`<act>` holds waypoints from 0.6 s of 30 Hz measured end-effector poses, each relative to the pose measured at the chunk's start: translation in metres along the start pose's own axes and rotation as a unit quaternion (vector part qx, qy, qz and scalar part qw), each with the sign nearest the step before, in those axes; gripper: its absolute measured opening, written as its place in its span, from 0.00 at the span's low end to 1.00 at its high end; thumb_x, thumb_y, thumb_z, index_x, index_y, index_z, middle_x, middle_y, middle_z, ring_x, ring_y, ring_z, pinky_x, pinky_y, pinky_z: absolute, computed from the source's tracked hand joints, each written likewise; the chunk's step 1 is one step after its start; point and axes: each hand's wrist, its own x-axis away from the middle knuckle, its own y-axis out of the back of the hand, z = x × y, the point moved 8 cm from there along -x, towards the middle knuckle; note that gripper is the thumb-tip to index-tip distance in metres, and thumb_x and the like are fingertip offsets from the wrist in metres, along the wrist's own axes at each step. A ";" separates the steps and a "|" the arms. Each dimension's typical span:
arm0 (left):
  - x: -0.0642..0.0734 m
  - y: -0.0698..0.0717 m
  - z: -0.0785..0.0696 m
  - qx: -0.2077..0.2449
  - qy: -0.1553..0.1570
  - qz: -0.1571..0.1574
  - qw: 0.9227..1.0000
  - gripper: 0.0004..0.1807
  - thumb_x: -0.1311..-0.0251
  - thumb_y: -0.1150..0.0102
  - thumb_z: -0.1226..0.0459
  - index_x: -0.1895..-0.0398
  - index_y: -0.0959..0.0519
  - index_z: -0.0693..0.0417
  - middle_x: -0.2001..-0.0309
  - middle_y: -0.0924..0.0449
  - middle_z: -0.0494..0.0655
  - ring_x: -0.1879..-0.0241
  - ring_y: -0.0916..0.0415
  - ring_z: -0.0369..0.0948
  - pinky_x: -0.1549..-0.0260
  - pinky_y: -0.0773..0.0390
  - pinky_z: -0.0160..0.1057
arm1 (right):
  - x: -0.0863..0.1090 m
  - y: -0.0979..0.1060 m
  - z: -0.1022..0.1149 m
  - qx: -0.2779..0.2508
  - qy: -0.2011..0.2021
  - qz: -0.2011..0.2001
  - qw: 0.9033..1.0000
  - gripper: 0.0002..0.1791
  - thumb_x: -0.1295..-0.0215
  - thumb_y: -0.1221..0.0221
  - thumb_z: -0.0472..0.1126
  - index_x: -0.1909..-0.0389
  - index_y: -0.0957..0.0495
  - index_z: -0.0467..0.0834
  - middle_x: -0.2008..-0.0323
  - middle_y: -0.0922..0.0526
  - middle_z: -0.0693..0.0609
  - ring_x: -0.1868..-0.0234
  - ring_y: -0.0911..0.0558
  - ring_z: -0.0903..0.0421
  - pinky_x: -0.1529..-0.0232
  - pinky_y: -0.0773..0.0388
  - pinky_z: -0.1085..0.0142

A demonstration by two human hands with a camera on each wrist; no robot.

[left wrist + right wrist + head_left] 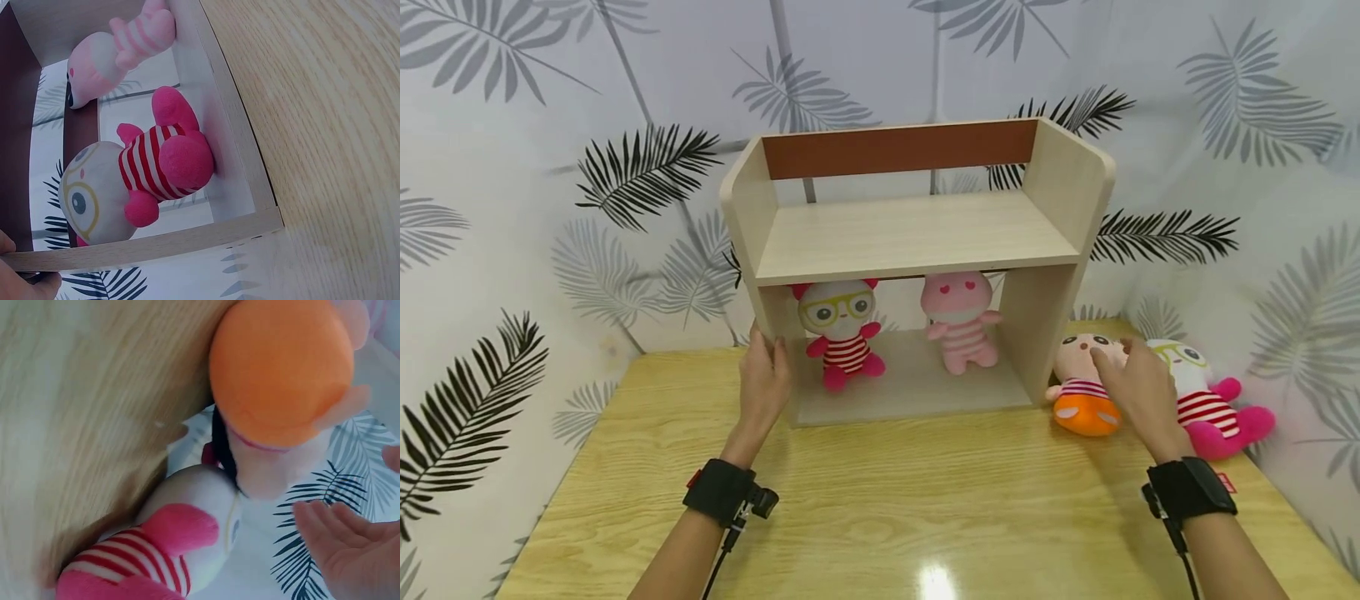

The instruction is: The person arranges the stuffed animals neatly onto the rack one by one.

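A pale wooden two-tier shelf (pixel 917 237) stands on the table. My left hand (pixel 766 379) grips the front edge of its left side panel, with fingertips at the panel in the left wrist view. On the lower tier sit a panda plush (pixel 847 342) with yellow glasses and a red-striped body, and a pink plush (pixel 962 321) with heart-shaped eyes. Right of the shelf is a doll plush (pixel 1086 412) with orange bottoms. Close over its head, my right hand (pixel 1138 387) has its fingers extended and apart from the doll in the right wrist view (pixel 350 550).
A second panda plush (pixel 1213 408) with yellow glasses leans at the table's right side, beside the orange doll. The wooden table (pixel 880 500) runs back to a leaf-patterned curtain (pixel 647 292). Black camera bands (pixel 1191 487) are strapped round both wrists.
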 end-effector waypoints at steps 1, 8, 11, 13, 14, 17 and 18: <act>0.000 0.000 0.000 0.001 0.000 0.000 1.000 0.27 0.29 0.52 0.73 0.29 0.40 0.70 0.45 0.26 0.75 0.45 0.25 0.64 0.53 0.25 0.63 | 0.001 -0.002 -0.005 0.003 -0.013 0.010 1.000 0.41 0.27 0.49 0.60 0.39 0.33 0.22 0.46 0.27 0.23 0.49 0.26 0.26 0.50 0.30 0.35; 0.002 0.000 0.001 -0.004 0.010 0.004 1.000 0.27 0.29 0.52 0.73 0.29 0.39 0.69 0.45 0.25 0.74 0.45 0.25 0.64 0.52 0.25 0.63 | 0.006 -0.018 -0.025 0.033 -0.051 0.105 0.993 0.42 0.30 0.46 0.61 0.51 0.31 0.18 0.56 0.25 0.22 0.60 0.23 0.30 0.62 0.26 0.43; 0.002 -0.001 0.002 -0.005 0.009 0.005 1.000 0.27 0.29 0.52 0.72 0.28 0.40 0.68 0.45 0.25 0.74 0.45 0.25 0.64 0.52 0.26 0.63 | 0.007 -0.023 -0.028 0.037 -0.044 0.126 0.990 0.38 0.30 0.46 0.61 0.60 0.27 0.22 0.68 0.23 0.31 0.68 0.24 0.38 0.69 0.29 0.52; 0.002 -0.001 0.001 -0.002 0.007 0.005 1.000 0.27 0.29 0.52 0.72 0.28 0.40 0.68 0.45 0.25 0.74 0.46 0.25 0.65 0.53 0.26 0.64 | 0.007 -0.027 -0.031 0.042 -0.039 0.139 0.989 0.37 0.29 0.48 0.63 0.66 0.26 0.26 0.73 0.26 0.38 0.71 0.26 0.42 0.72 0.33 0.56; 0.002 -0.001 0.001 0.000 0.004 0.004 1.000 0.27 0.29 0.52 0.72 0.28 0.40 0.69 0.45 0.25 0.74 0.46 0.25 0.64 0.53 0.25 0.64 | 0.006 -0.029 -0.032 0.047 -0.038 0.146 0.988 0.38 0.29 0.49 0.64 0.66 0.26 0.26 0.73 0.26 0.39 0.71 0.27 0.43 0.72 0.34 0.56; 0.001 -0.001 0.001 0.000 -0.002 -0.001 1.000 0.27 0.30 0.53 0.72 0.29 0.40 0.69 0.46 0.25 0.73 0.46 0.25 0.64 0.54 0.25 0.64 | 0.002 -0.036 -0.039 0.056 -0.038 0.175 0.982 0.46 0.30 0.53 0.69 0.59 0.26 0.22 0.67 0.23 0.29 0.66 0.24 0.38 0.67 0.28 0.52; 0.001 0.000 0.002 -0.002 -0.003 -0.003 1.000 0.27 0.30 0.53 0.72 0.29 0.40 0.69 0.46 0.25 0.74 0.47 0.25 0.65 0.55 0.25 0.64 | 0.001 -0.040 -0.041 0.056 -0.040 0.186 0.980 0.49 0.31 0.53 0.70 0.56 0.27 0.20 0.63 0.23 0.25 0.64 0.23 0.35 0.64 0.26 0.49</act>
